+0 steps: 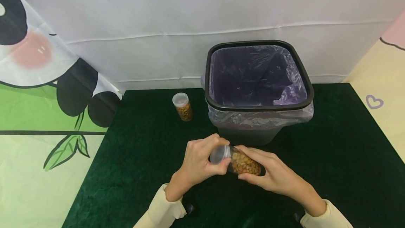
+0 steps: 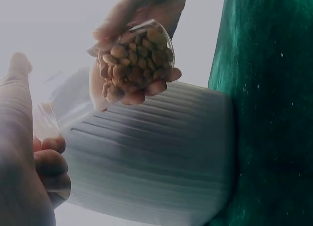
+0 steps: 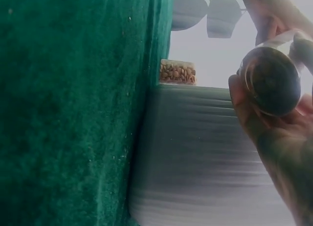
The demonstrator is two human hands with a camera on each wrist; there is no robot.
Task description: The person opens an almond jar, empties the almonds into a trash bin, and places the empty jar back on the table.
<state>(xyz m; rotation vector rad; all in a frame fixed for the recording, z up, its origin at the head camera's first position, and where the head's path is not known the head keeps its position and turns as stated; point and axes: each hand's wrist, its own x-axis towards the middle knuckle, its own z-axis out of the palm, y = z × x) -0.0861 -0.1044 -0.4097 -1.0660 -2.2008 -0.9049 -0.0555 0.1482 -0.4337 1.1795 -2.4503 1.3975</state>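
Note:
A clear plastic jar (image 1: pixel 244 164) of brown nuts or beans lies tilted between my two hands, in front of the bin. My left hand (image 1: pixel 198 159) grips its pale screw lid (image 1: pixel 219 154), thumb on the near side and fingers on the far side. Around the jar's body, at the base end, my right hand (image 1: pixel 274 172) is curled. The contents (image 2: pixel 134 62) are heaped toward the base in the left wrist view. From the right wrist, the round jar bottom (image 3: pixel 272 81) faces the camera. Whether the lid is loose, I cannot tell.
Just beyond my hands stands a grey waste bin (image 1: pixel 250 134) with a black rim (image 1: pixel 207 76) and a purplish plastic liner (image 1: pixel 262 118). A second lidded jar (image 1: pixel 183 107) with similar contents stands left of it. Dark green cloth (image 1: pixel 142 150) covers the table; a white sheet (image 1: pixel 142 59) hangs behind.

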